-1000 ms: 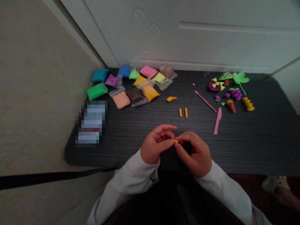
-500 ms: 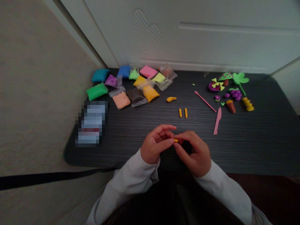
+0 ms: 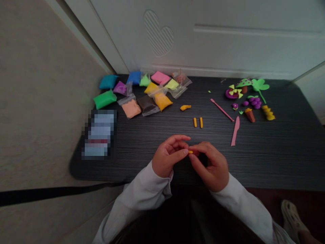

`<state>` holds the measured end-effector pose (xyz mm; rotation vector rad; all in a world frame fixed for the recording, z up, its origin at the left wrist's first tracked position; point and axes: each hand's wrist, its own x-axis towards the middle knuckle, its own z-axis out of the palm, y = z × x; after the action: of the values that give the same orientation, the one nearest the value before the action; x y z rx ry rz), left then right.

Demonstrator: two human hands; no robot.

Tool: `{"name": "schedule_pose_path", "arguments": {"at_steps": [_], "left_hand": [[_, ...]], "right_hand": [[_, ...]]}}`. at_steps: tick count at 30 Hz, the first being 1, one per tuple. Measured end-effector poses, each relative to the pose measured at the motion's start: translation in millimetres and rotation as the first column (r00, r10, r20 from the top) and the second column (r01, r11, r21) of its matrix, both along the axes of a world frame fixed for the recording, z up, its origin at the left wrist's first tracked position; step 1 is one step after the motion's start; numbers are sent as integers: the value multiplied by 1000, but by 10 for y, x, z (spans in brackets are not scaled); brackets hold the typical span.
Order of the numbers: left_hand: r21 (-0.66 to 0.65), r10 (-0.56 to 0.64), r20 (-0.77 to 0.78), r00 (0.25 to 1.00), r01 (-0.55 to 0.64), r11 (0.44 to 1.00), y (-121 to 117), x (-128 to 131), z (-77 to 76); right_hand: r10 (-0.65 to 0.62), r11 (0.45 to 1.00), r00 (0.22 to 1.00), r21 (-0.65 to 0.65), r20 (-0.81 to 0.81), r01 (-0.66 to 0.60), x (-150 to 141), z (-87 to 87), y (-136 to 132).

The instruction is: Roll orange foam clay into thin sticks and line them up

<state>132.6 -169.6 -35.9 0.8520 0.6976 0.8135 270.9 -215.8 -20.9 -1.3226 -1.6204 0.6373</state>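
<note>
From where I stand, the left hand [image 3: 169, 156] and the right hand [image 3: 212, 166] pinch a tiny yellow stick [image 3: 190, 152] between their fingertips, near the front edge of the black desk [image 3: 274, 156]. Just past them lie two more yellow sticks [image 3: 201, 122], side by side and not touching. A yellow lump [image 3: 185, 107] sits behind those. A pink knife [image 3: 235, 131] lies off to the right.

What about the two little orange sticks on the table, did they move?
No, the orange sticks lie in the same place, judged against the heart on the white panel.
</note>
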Motion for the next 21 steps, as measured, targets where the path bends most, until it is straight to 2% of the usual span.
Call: {"name": "schedule_pose_path", "arguments": {"at_steps": [12, 21], "left_hand": [[-31, 42, 20, 999, -41, 999, 1, 4, 34], [14, 54, -17, 998, -53, 998, -7, 6, 14]], "right_hand": [[-17, 1000, 999, 0, -41, 17, 3, -30, -14], [-17, 1000, 1000, 9, 26, 17, -1, -34, 3]]}}
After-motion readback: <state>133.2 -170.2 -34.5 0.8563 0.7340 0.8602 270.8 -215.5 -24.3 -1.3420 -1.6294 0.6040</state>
